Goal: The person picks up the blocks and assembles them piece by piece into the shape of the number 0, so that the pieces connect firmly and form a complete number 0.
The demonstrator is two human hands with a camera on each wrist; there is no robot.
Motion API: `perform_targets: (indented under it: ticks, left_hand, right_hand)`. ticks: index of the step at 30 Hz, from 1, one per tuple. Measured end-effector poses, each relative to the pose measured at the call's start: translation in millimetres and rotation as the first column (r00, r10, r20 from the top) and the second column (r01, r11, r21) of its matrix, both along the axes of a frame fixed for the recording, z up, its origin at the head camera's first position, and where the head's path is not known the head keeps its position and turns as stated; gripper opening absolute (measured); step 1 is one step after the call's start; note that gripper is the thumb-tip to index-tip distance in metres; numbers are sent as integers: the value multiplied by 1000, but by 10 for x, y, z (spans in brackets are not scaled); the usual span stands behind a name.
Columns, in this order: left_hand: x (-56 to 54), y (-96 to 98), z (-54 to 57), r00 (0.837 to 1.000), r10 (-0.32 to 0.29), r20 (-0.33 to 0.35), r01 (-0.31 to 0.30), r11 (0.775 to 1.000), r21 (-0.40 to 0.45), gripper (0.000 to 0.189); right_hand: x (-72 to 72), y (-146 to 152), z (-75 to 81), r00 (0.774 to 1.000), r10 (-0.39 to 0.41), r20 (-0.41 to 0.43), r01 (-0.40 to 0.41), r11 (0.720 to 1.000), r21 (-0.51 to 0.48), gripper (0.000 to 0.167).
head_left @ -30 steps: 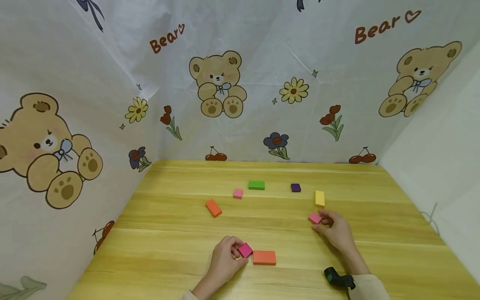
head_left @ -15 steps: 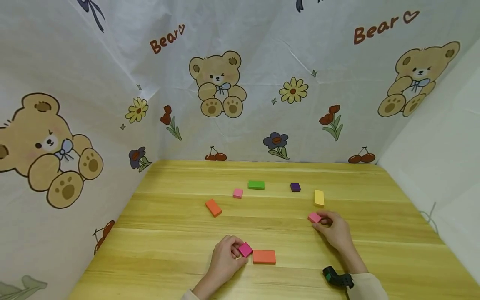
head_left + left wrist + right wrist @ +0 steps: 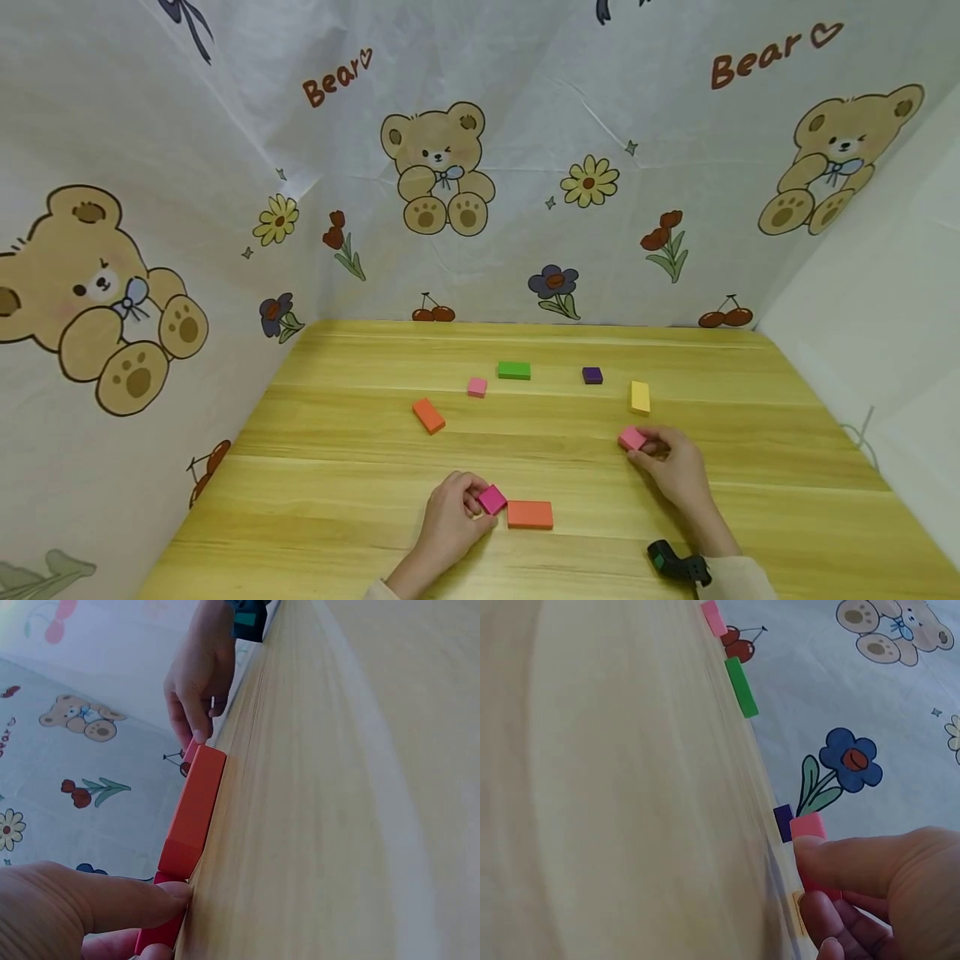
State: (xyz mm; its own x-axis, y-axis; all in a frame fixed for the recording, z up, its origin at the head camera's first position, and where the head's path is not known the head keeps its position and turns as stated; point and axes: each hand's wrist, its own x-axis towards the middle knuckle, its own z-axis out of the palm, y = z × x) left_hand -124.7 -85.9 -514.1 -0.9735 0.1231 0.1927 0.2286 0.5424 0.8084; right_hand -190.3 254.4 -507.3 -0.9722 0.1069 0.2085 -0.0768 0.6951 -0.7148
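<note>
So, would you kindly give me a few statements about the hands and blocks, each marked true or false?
1. The left hand pinches a magenta block. True.
2. The block just right of it in the head view is green. False: that is an orange rectangular block.
3. The right hand holds a pink block. True.
4. No other pink one is in view. False: a second pink block lies on the table.
5. In the head view, the dark purple block lies right of the green block. True.
</note>
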Motion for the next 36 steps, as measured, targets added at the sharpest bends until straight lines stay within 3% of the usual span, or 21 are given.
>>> perform_targets:
  ticks: [9,23,29,36]
  left_hand:
    - [-3,2,1,1000,4,-5,-4,1000,1,35]
    - [10,1,20,1000,6,2,-6,1000,-15,34]
    - [14,-1,32,1000,8,9,-8,1000,-14,34]
    - [13,-2,31,1000,11,10,-10,1000,-22,34]
  right_hand:
    - [145,-121,33,998,50,-43,-51,998,-24,36]
    - [317,-433,55,988,153,21,-152,986,-62,34]
    - [411,-585,87,972,221,82,-214,973,-92,35]
    - [518,-683,97,936,350,45,-342,932,-124,36]
